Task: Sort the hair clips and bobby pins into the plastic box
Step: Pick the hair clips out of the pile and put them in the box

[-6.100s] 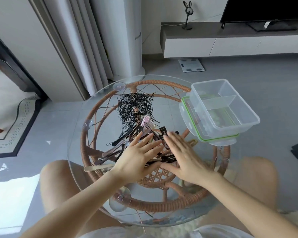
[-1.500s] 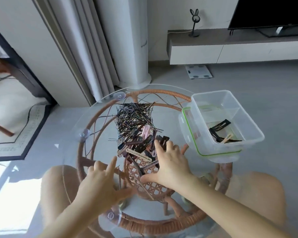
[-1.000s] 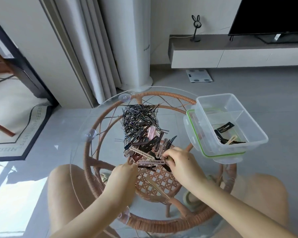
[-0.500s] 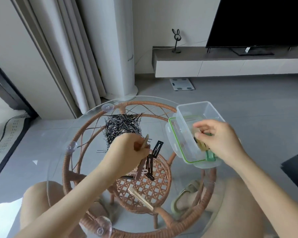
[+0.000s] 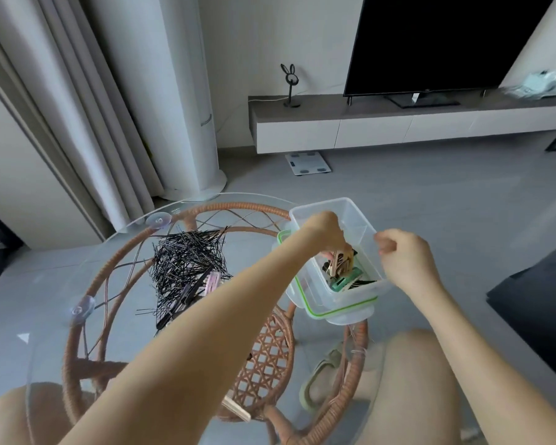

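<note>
1. half a second ago the left hand (image 5: 323, 232) was over the middle of the glass table (image 5: 45, 316) with a bunch of hair clips (image 5: 342, 263). it has now reached across to right of centre and dipped into the plastic box (image 5: 321, 205), its fingers closed round that bunch and not yet letting go.
2. the right hand (image 5: 405, 256), which was above the box, has drawn back to the box's right wall. the sorted clips (image 5: 347, 282) on the box floor are more than a second ago, with a green one among them.
3. for the task, the clip heap on the table is nearly gone. only a few pink and dark clips (image 5: 206, 284) show at the lower edge of the bobby pins (image 5: 187, 261), and a beige clip (image 5: 236, 409) lies alone at lower centre. the bobby pins, a black heap left of centre, look unsorted, so that half likely remains.
4. the right hand's fingers are curled, but it cannot be told whether they pinch the rim or hold nothing. the left forearm covers the table where the clips lay. the left hand hides most of the box's inside, so the compartment cannot be told. the green-edged lid (image 5: 341, 311) shows only partly under the box.
</note>
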The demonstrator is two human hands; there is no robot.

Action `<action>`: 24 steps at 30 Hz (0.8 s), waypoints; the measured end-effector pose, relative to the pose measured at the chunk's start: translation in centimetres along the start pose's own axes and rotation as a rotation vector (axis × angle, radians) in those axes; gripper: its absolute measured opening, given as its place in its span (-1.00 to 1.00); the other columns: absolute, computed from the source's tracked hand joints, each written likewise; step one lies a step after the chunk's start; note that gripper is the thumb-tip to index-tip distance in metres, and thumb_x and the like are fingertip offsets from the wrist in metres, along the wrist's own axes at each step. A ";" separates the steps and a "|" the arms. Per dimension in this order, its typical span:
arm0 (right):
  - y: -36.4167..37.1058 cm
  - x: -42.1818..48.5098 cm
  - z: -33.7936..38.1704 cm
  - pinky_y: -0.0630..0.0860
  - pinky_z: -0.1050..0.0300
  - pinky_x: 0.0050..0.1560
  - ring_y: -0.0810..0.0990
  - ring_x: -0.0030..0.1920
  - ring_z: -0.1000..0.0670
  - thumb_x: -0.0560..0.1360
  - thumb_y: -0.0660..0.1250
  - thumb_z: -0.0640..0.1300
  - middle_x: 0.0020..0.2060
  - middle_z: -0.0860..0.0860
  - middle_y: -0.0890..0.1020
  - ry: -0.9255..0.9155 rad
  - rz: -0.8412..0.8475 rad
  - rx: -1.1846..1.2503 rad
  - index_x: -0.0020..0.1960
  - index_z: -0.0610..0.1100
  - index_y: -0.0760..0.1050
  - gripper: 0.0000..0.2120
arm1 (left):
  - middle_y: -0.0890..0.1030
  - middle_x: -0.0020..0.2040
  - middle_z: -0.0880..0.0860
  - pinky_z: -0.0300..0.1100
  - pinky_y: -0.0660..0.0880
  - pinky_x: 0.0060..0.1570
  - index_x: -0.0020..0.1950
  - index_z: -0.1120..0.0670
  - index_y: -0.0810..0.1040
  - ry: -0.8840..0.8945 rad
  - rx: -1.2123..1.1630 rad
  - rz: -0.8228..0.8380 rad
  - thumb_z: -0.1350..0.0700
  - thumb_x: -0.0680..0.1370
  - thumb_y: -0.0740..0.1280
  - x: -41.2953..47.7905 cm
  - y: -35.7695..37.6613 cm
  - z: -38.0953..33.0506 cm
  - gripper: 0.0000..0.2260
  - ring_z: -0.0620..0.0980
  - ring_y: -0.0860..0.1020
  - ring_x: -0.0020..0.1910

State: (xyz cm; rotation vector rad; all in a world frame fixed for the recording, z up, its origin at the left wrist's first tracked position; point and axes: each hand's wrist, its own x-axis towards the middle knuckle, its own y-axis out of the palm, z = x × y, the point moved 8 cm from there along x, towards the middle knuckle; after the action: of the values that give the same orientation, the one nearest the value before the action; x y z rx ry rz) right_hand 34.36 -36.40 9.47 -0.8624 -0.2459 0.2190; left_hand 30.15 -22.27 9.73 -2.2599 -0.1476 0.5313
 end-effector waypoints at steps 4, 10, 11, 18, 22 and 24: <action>-2.0 -2.0 2.1 0.40 0.19 -0.06 0.59 -0.03 -0.10 0.48 0.21 -0.31 -0.04 -0.09 0.66 -0.128 -0.091 0.052 0.09 -0.15 0.57 -0.74 | 0.61 0.12 0.15 -0.10 0.53 0.08 0.16 0.24 0.56 0.102 -0.009 -0.053 0.15 0.54 0.29 -2.3 -1.9 1.1 -0.74 0.10 0.62 0.01; 5.5 -10.5 8.2 0.29 0.09 0.28 0.38 0.27 0.05 0.27 0.38 0.27 0.29 0.09 0.42 -0.595 0.474 -0.091 0.32 0.13 0.34 -0.34 | 0.55 0.21 0.03 -0.21 0.44 0.13 0.22 0.00 0.53 0.074 0.194 -0.206 -0.02 0.49 0.33 -10.3 -5.8 10.2 -0.68 -0.10 0.52 0.04; 7.4 -12.0 8.3 0.14 -0.03 0.38 0.26 0.38 -0.02 0.24 0.32 0.37 0.40 0.05 0.31 -0.680 0.524 -0.254 0.38 0.17 0.22 -0.23 | 0.49 0.28 0.04 -0.17 0.45 0.18 0.29 -0.05 0.46 0.026 0.236 -0.176 -0.08 0.46 0.35 -11.9 -5.5 12.5 -0.59 -0.07 0.50 0.11; 16.5 -17.8 8.8 -0.53 -0.24 0.31 -0.29 0.48 -0.22 0.12 0.10 0.59 0.48 -0.16 -0.27 -0.826 0.601 -0.501 0.41 0.15 -0.47 0.15 | -0.09 0.53 0.01 0.09 0.25 0.41 0.41 -0.33 -0.28 -0.231 0.400 -0.057 -0.47 0.16 0.25 -21.2 1.1 23.8 -0.01 0.08 0.02 0.50; 18.7 -17.3 10.5 -0.22 -0.24 0.44 -0.20 0.50 -0.19 0.14 0.12 0.57 0.50 -0.18 -0.21 -0.815 0.638 -0.476 0.43 0.12 -0.42 0.14 | -0.05 0.53 0.05 0.07 0.14 0.43 0.45 -0.27 -0.25 -0.154 0.429 -0.200 -0.48 0.19 0.25 -20.4 1.9 23.8 0.00 0.07 0.03 0.50; 18.9 -16.7 11.5 0.00 -0.24 0.42 -0.05 0.49 -0.19 0.19 0.14 0.55 0.50 -0.19 -0.05 -0.808 0.643 -0.488 0.48 0.09 -0.23 0.06 | 0.04 0.52 0.07 0.05 0.18 0.42 0.49 -0.21 -0.07 -0.107 0.456 -0.255 -0.43 0.24 0.30 -19.2 1.7 23.4 -0.06 0.08 0.11 0.47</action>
State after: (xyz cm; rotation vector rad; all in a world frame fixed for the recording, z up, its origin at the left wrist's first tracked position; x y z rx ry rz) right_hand 13.35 -20.95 0.01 -1.2921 -0.7946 1.1530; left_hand 2.82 -12.67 0.80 -1.7400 -0.3288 0.4918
